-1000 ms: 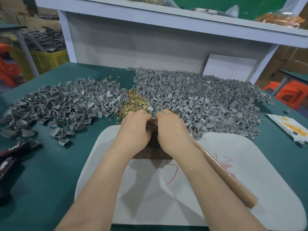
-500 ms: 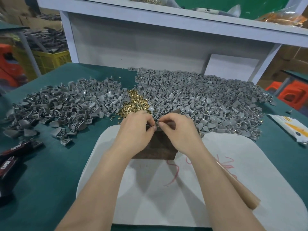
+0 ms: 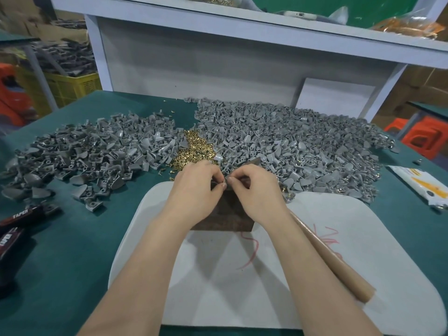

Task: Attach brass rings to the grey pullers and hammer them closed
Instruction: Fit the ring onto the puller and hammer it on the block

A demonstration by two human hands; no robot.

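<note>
Pinching one small part between them over the dark block, both hands face heaps of grey pullers beyond it, most work seemingly remaining.

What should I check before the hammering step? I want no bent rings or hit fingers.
1. Both hands on the piece: ok; left hand and right hand pinch a small grey puller between the fingertips.
2. Ring seated in the puller: cannot tell, fingers hide it.
3. Dark block under the hands, ready as an anvil: ok.
4. Hammer in reach: ok; its wooden handle lies beside the right forearm.
5. Hand free for the hammer: not ok.
6. Brass rings in supply: ok.
</note>
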